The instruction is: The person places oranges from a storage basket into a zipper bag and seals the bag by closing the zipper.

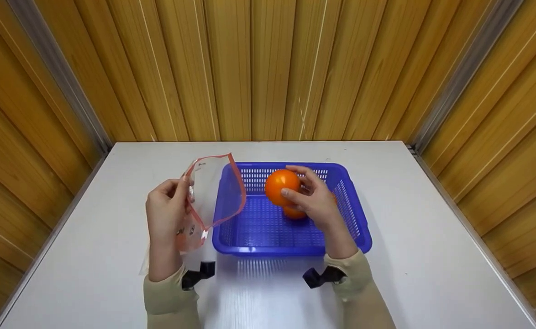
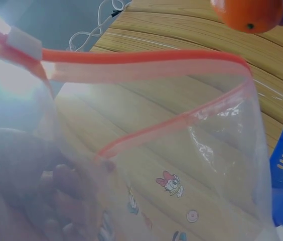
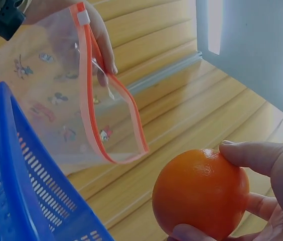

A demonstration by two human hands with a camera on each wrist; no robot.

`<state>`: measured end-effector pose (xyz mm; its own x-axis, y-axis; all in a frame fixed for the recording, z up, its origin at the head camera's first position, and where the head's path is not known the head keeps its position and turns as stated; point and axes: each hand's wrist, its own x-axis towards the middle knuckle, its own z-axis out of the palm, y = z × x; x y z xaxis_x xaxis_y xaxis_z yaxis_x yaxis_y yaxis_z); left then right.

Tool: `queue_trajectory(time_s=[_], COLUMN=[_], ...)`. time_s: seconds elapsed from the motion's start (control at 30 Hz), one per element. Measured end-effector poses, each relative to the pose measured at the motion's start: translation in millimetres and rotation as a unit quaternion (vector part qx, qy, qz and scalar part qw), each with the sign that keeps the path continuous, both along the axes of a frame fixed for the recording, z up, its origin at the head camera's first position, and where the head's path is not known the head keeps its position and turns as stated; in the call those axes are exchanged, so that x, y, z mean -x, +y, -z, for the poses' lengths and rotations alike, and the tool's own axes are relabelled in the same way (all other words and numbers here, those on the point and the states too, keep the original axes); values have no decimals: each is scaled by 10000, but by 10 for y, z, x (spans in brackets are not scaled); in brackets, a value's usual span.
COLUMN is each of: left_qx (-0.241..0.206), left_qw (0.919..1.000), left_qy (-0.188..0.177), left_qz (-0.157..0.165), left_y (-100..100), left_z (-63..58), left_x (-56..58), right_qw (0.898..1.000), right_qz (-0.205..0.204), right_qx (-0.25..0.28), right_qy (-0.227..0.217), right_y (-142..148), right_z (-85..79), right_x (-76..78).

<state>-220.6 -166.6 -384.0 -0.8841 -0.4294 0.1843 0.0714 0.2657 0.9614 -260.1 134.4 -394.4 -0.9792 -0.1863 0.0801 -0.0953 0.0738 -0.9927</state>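
Observation:
My left hand (image 1: 166,208) pinches the rim of a clear zip bag (image 1: 215,187) with a red-orange zip edge. Its mouth gapes toward the right. Cartoon prints mark the plastic, and a white slider (image 3: 83,18) sits on the zip. An orange-coloured patch shows low in the bag; what it is I cannot tell. My right hand (image 1: 316,198) grips an orange (image 1: 281,186) between thumb and fingers, above the blue basket (image 1: 291,250) and apart from the bag. Beneath that hand another orange (image 1: 294,213) lies in the basket, partly hidden, with more orange colour just behind the hand.
The perforated basket stands on a white table (image 1: 432,228), its left rim beside the bag. Wood-patterned panels (image 1: 268,68) wall the back and both sides. A white cable (image 2: 100,22) appears at the top of the left wrist view.

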Motion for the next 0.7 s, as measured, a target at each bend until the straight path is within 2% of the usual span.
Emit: queue_trajectory(time_s=[0.17,0.43,0.7], left_qx=[29,-14,-15], left_qw=[10000,10000,10000], left_qy=[-1,35,-14], left_qz=[1,-8,-34], left_y=[1,2,2], left_z=[4,3,-1], left_x=[-5,-3,0], right_qw=[9993,9954,9927], right_qz=[-271,-633,-706], right_qx=[100,-79,-492], right_qy=[231,717,844], right_y=[-165,-448,-741], right_z=[-62,-153,-252], right_x=[-16,-19,-22])
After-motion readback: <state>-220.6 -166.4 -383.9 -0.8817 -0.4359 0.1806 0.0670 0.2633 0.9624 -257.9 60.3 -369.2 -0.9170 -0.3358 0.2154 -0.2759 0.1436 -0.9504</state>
